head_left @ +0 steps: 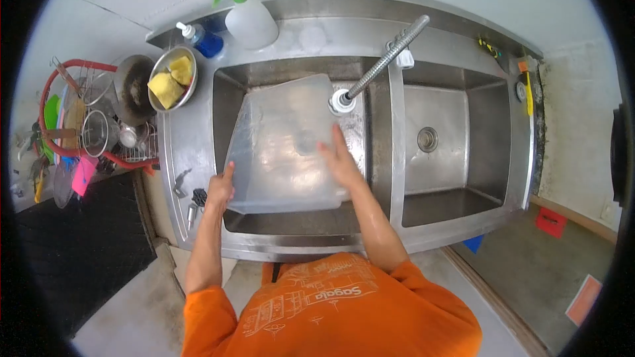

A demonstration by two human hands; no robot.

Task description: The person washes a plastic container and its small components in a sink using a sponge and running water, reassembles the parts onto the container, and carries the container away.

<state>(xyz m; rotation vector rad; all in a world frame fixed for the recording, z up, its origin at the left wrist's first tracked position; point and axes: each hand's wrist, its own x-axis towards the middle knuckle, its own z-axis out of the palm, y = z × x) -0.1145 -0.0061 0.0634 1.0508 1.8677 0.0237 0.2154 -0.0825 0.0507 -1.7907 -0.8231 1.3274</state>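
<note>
Holding a translucent plastic container (281,152) by its near left edge with the left hand (221,187), inside the left basin (301,226) of the steel bench (317,38). Lying between both hands, stretching rightward and forward from the left fingers, and taking up most of the basin. Showing sides of nearly alike length from above, so not giving away a sure long axis. Sitting nearest the middle of the right edge with the right hand (340,160), spreading those fingers wide and pointing them forward, just short of the white nozzle (342,100) at the end of the flexible faucet (390,54); not showing clearly whether touching the plastic or only hovering over it. Curling the left fingers at the edge, apparently gripping, while pointing one forward along the side. Running the left forearm nearly straight forward, leaning slightly inward; angling the right forearm forward and leftward across the basin's front rim.
</note>
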